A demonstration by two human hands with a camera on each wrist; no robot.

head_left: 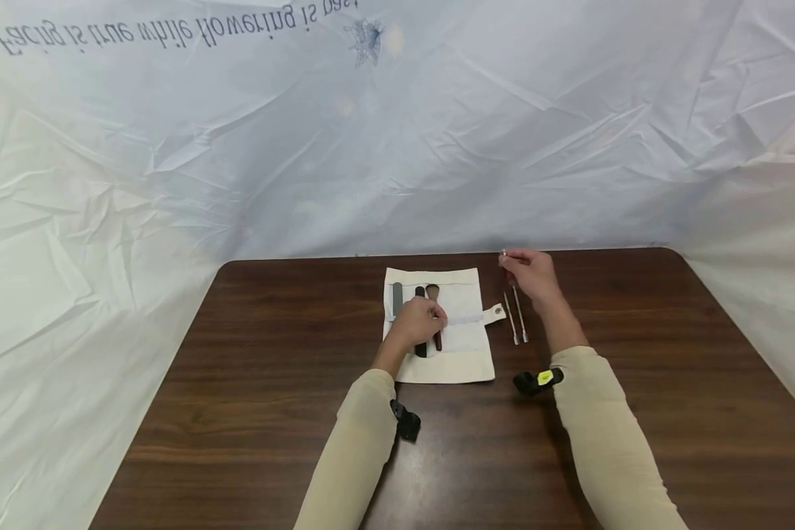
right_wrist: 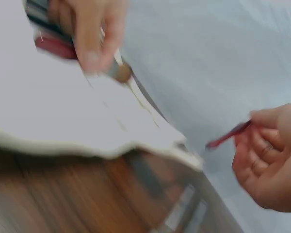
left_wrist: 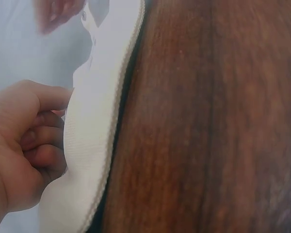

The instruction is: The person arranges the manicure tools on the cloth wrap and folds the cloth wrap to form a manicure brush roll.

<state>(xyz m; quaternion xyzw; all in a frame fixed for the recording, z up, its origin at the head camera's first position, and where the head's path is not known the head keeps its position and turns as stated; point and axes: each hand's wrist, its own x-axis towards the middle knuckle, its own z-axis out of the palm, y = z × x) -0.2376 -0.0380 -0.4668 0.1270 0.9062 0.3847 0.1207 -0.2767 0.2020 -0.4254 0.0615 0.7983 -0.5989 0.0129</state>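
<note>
An off-white cloth tool pouch lies unfolded on the table. My left hand is over its middle, finger and thumb pinching at the pocket's edge; the wrist view hides the exact contact. Tucked in the pouch are a grey flat file, a black-handled tool and a makeup brush with a dark red handle, partly under that hand. My right hand, raised right of the pouch, pinches a slim dark red stick-like tool; its kind is unclear.
Two thin metal tools lie on the table below my right hand. From the pouch's right side a snap strap sticks out. The brown table meets a white sheet at its far edge.
</note>
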